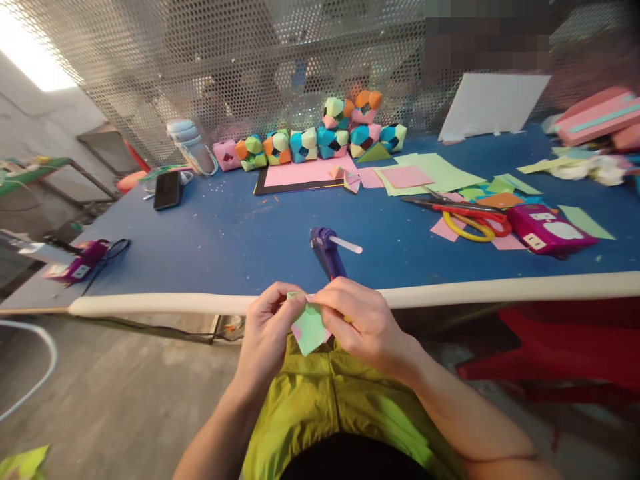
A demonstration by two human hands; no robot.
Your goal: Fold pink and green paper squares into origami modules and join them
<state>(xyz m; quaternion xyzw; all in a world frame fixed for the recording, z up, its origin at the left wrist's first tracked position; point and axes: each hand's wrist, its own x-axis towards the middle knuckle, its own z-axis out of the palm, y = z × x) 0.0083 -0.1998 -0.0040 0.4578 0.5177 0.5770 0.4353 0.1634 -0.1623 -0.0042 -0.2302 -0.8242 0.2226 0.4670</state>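
Between my two hands, over my lap at the table's front edge, is a small folded paper piece [311, 328], light green with pink corners. My left hand [273, 323] pinches its upper left side between thumb and fingers. On the upper right side my right hand [357, 323] is closed on the same paper, its fingertips partly hiding the top fold. Just beyond my hands a purple glue gun [326, 250] lies on the blue table, a white glue stick poking out of it.
Folded paper balls [305, 145] line the back by the mesh. Scissors [470, 217], coloured paper sheets [433, 172] and a purple power strip [550, 230] lie right. Phone [168, 191], bottle [191, 147] and another purple power strip [85, 261] stand left. White padding [165, 304] edges the table.
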